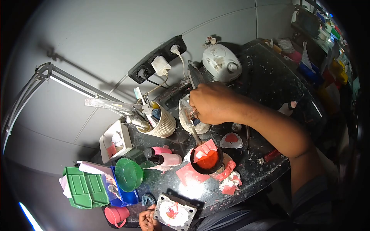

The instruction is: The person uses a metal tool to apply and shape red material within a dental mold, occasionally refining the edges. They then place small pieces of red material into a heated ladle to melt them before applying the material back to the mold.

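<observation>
My right hand (210, 103) is closed inside the mouth of a whitish container (186, 117), beside a dark handpiece (195, 76); what its fingers grip is hidden. At the bottom edge my left hand (148, 219) has its fingers bent together against a grey metal flask (165, 201) with white plaster and a red piece in it; whether it grips the flask is unclear. Below my right hand, a black pan (195, 168) holds red wax (208, 159) and pink sheets. A pink wax sheet (187, 174) lies beside the pan.
A pen cup (165, 123), white tray (126, 143), green bowl (129, 175), green tray (83, 189), pink mug (116, 215) and bottles (171, 159) stand at the left. The white machine (221, 61) is at the back. A power strip (135, 73) is on the wall.
</observation>
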`<move>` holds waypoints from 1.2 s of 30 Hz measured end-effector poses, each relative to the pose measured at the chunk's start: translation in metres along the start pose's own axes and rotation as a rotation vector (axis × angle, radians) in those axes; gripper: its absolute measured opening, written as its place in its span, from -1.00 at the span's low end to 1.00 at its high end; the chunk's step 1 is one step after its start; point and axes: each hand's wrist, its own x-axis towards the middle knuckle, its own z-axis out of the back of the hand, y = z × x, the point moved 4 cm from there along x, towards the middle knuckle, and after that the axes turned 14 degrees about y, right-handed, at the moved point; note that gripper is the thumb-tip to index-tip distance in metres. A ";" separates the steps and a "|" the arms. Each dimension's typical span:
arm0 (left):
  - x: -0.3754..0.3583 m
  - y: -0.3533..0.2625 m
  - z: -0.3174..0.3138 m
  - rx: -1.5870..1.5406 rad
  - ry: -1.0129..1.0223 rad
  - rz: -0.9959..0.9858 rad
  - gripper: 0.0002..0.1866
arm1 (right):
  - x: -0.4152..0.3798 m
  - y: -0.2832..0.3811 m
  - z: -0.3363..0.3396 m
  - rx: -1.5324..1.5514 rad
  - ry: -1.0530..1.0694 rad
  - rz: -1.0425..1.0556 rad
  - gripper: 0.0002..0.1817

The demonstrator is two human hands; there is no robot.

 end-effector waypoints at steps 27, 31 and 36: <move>0.003 -0.002 -0.004 -0.010 0.003 0.005 -0.30 | -0.005 0.012 0.001 0.003 0.071 -0.163 -0.85; 0.002 -0.002 -0.002 -0.009 0.002 0.015 -0.30 | -0.003 0.013 0.004 0.011 0.098 -0.161 -0.84; 0.004 -0.001 -0.003 -0.007 0.002 0.005 -0.30 | -0.001 0.013 -0.003 -0.001 0.062 -0.199 -0.82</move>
